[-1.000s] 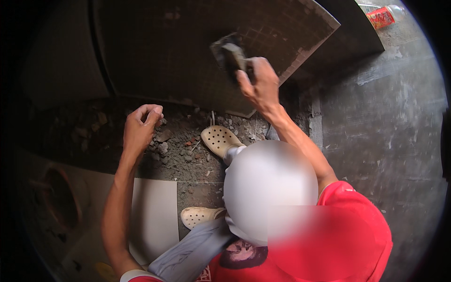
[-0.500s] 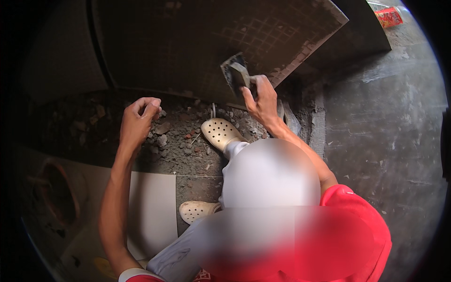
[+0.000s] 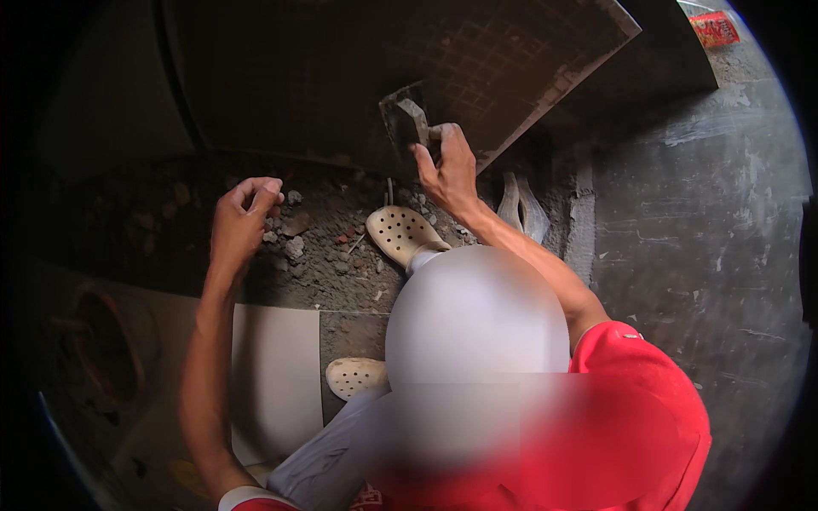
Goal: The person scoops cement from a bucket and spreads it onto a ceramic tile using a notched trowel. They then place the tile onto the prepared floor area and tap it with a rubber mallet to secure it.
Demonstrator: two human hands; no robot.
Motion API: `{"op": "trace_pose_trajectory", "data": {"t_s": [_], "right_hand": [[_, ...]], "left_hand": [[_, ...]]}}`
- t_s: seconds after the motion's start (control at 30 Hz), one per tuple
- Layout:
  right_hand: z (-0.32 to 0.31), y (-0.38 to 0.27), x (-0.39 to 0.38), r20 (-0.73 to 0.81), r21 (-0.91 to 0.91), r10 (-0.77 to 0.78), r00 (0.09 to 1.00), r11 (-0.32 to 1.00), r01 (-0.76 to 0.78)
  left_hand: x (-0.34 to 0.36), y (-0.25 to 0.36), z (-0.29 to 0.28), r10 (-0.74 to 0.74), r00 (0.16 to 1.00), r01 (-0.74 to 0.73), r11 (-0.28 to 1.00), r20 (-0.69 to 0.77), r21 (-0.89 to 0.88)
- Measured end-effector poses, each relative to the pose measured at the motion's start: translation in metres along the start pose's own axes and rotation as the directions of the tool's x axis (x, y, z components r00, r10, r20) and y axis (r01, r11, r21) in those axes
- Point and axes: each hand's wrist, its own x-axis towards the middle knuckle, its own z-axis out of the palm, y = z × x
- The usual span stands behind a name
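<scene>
My right hand (image 3: 449, 173) is wrapped round the pale block handle of a plastering trowel (image 3: 404, 120). The trowel's dark, flat plate lies close against the underside of a large tile (image 3: 311, 89), which carries a raised grid pattern and smears of dark mortar. Whether the plate touches the tile is hard to tell. My left hand (image 3: 242, 219) hovers over the rubble with its fingers curled and thumb tip against the forefinger. Nothing shows in it, and it stays apart from the tile's lower edge.
Broken rubble (image 3: 294, 247) and dark mortar cover the ground below the tile. A pale floor tile (image 3: 277, 375) lies at left, with a round bucket (image 3: 111, 341) beyond it. My feet wear beige clogs (image 3: 400, 232). Grey floor (image 3: 682, 255) stretches right; a red packet (image 3: 714, 30) lies far right.
My right hand has moved the trowel to the left and slightly upward across the tile. My left hand has shifted a little to the left, its fingers still curled.
</scene>
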Motion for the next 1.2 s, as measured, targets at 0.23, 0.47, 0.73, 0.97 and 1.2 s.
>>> {"op": "trace_pose_trajectory", "data": {"t_s": [0.23,0.47,0.73,0.97,1.2], "right_hand": [[-0.071,0.015,0.018,-0.380,0.005,0.299,0.875,0.947,-0.321],[-0.013,-0.043,0.067,-0.092,0.114,0.089,0.992,0.990,-0.078],[-0.009,-0.127,0.179,0.163,-0.370,-0.694,0.702,0.616,0.695],[0.039,-0.087,0.155,0.592,-0.356,-0.693,0.412,0.233,0.905],[-0.019,-0.089,0.142,0.313,-0.237,-0.592,0.743,0.708,0.665]], "left_hand": [[-0.004,-0.007,-0.010,-0.062,0.997,0.061,0.998,-0.041,-0.030],[0.003,-0.013,-0.004,-0.026,0.999,0.026,1.000,-0.032,0.011],[-0.004,-0.008,-0.020,0.010,0.993,-0.019,0.997,-0.119,-0.079],[-0.003,-0.007,-0.027,-0.002,0.994,-0.012,0.992,-0.111,-0.122],[-0.004,-0.022,-0.036,-0.003,0.988,-0.021,0.987,-0.152,-0.156]]}}
